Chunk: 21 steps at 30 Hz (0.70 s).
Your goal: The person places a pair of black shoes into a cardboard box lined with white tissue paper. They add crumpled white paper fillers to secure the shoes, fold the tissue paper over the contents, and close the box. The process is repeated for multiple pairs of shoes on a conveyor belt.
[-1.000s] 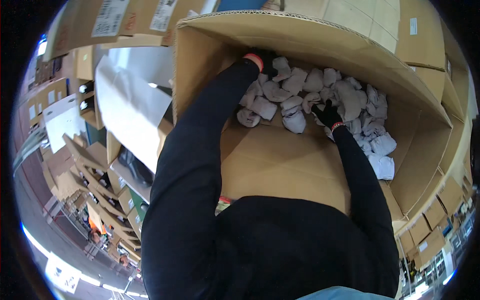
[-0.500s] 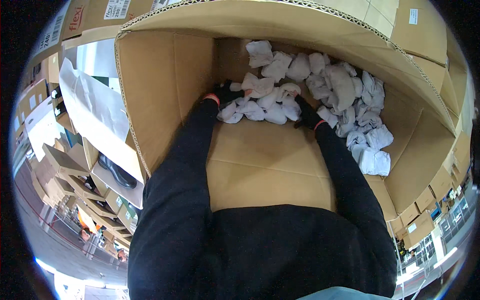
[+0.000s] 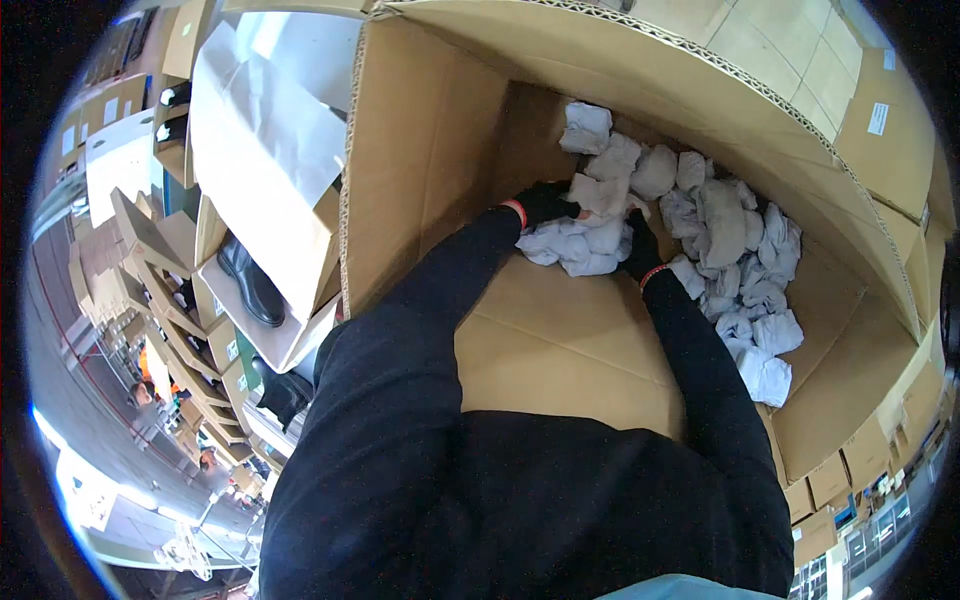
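Deep inside a large open cardboard box (image 3: 420, 130), both my hands wear dark gloves with bare fingertips and red cuffs. Between them sits a bunch of crumpled white paper wads (image 3: 573, 246), pressed together on the box's bottom. My left hand (image 3: 548, 203) is closed against the bunch's left and upper side, fingertips on a wad. On its right side my right hand (image 3: 641, 246) curls round it, fingertips partly hidden by paper. More crumpled paper wads (image 3: 728, 225) lie heaped along the far and right walls of the box.
Left of the box, a black shoe (image 3: 250, 280) rests in an opened shoebox, with another black shoe (image 3: 283, 392) nearer me. White sheets of paper (image 3: 265, 110) cover a carton there. Stacked cartons (image 3: 880, 140) stand at the right. People are visible far off at the left.
My hands have come closer together, squeezing the bunch of paper wads narrower. The view has turned, so the box appears shifted right and more of the left side shows.
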Tool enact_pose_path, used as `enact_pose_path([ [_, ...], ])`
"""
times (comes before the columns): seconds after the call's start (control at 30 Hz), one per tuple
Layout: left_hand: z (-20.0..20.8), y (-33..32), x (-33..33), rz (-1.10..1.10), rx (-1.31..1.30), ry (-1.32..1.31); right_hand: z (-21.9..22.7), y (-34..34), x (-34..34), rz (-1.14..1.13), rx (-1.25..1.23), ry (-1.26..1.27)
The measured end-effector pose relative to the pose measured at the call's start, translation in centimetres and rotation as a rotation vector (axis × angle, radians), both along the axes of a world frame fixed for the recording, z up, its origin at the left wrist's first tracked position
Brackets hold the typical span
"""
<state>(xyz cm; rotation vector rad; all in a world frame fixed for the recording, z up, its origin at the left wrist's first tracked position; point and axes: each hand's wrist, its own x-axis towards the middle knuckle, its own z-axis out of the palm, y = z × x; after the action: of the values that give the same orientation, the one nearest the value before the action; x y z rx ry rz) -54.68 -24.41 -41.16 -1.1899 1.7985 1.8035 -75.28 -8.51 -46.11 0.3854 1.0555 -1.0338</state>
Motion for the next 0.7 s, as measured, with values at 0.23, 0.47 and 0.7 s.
enact_pose_path([
  [0.23, 6.0, 2.8, -6.4, 0.084, -0.112, 0.383, 5.0, -1.7, -6.4, -0.014, -0.181, 0.090],
  [0.47, 22.1, 1.7, -11.9, 0.322, -0.316, 0.411, 17.5, -9.2, -10.1, 0.078, -0.446, 0.269],
  [0.7, 44.9, 4.3, -6.5, 0.392, -0.793, 0.659, 30.8, -15.6, -6.3, 0.131, -0.731, 0.398],
])
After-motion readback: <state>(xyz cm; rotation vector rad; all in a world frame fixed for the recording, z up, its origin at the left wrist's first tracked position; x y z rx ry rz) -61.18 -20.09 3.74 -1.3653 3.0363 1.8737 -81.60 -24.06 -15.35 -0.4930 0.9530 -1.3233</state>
